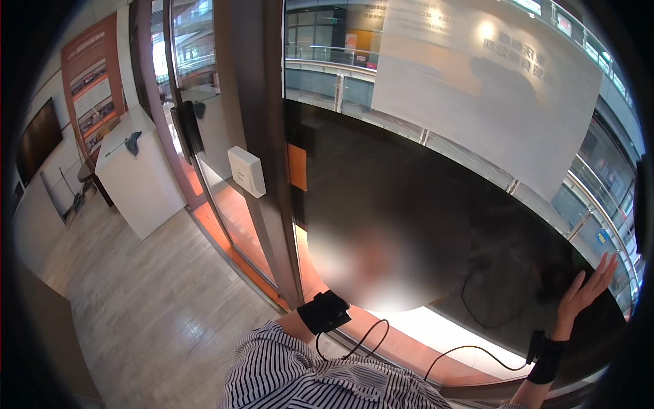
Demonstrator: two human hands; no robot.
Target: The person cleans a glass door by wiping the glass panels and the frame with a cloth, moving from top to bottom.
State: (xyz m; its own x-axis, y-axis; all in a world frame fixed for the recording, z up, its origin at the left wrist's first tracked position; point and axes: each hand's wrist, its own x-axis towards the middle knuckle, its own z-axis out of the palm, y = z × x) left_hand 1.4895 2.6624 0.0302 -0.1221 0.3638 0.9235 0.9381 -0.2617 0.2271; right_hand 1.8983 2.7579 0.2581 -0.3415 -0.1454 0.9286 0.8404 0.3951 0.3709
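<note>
My right hand (587, 286) is raised at the right, fingers apart and holding nothing. It is nearest the dark lower part of a glass panel (378, 148); whether it touches the glass I cannot tell. A black wristband (547, 360) with a cable (475, 347) wraps that wrist. My left forearm (296, 324) reaches forward with another black wristband (324, 312). Beyond that band a large blurred patch hides my left hand. Left of the patch, a white wall switch (246, 172) sits on a dark metal door frame (260, 102).
A glass door (196, 66) with a black handle box (188, 128) stands at the left. Behind it are a white counter (138, 189) with a grey cloth (134, 143), a wall screen (40, 138) and a wood-look floor (168, 286). Railings (327, 66) show beyond the glass.
</note>
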